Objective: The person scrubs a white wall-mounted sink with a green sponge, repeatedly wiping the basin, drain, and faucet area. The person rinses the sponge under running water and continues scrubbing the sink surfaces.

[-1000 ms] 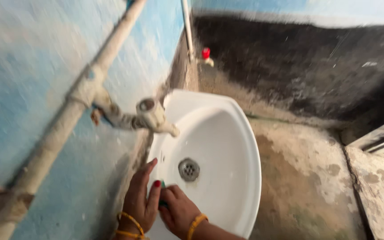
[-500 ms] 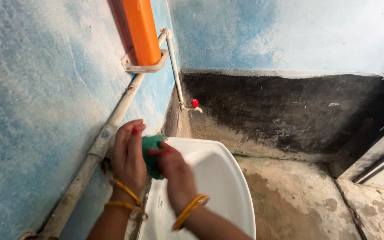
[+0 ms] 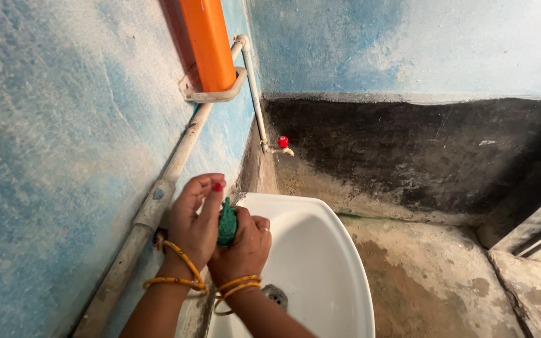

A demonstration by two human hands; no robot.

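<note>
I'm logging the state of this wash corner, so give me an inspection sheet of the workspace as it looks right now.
Surface: white basin, drain partly visible at the bottom edge.
Job's things: green scrub pad, pressed between both hands above the basin's back edge.
Clutter: nothing seen.
Grips: left hand and right hand both closed on the pad; bangles on both wrists.
Cables: nothing seen; a pale pipe runs along the wall.
Surroundings: blue wall, orange holder, red-handled tap, stained concrete floor.
</note>
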